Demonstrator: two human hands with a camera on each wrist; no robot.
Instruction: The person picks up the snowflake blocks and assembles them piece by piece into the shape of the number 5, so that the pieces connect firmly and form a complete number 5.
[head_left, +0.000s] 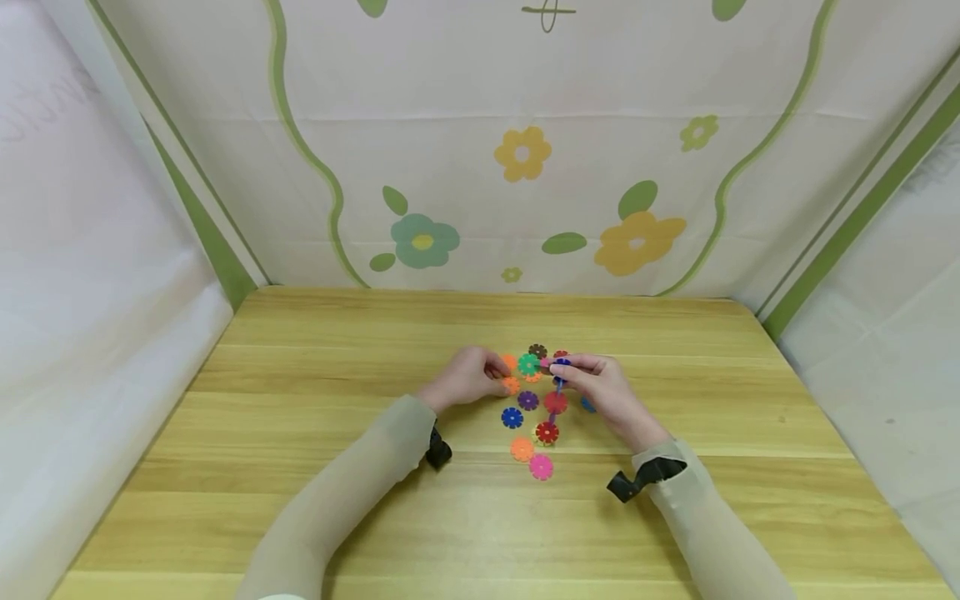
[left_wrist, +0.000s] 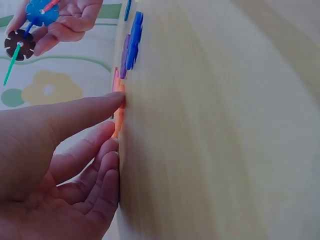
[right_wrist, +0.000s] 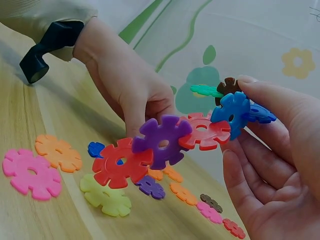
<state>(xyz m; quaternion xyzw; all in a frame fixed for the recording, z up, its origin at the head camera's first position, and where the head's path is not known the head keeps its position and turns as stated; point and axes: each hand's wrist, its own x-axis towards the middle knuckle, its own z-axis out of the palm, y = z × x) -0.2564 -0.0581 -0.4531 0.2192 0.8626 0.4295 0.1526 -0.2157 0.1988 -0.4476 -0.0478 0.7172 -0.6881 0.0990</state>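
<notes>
My right hand (head_left: pixel 603 392) holds up a chain of slotted plastic snowflake discs (right_wrist: pixel 155 131) between thumb and fingers. In the right wrist view the chain runs from a red disc (right_wrist: pixel 107 170) through purple, red and light blue ones. Dark blue, brown and green discs (right_wrist: pixel 206 91) are at its held end. Low at the tabletop, my left hand (head_left: pixel 467 377) pinches an orange snowflake disc (left_wrist: pixel 120 112) with its thumb above and fingertips below in the left wrist view. The left fingers are partly hidden behind the chain in the right wrist view.
Loose discs lie on the wooden table (head_left: pixel 337 358) between and in front of the hands: pink (right_wrist: pixel 31 172), orange (right_wrist: pixel 59 151), yellow (right_wrist: pixel 104 196), purple (right_wrist: pixel 150 187), blue (head_left: pixel 512 417) and others. A patterned white cloth (head_left: pixel 450 167) hangs behind the table.
</notes>
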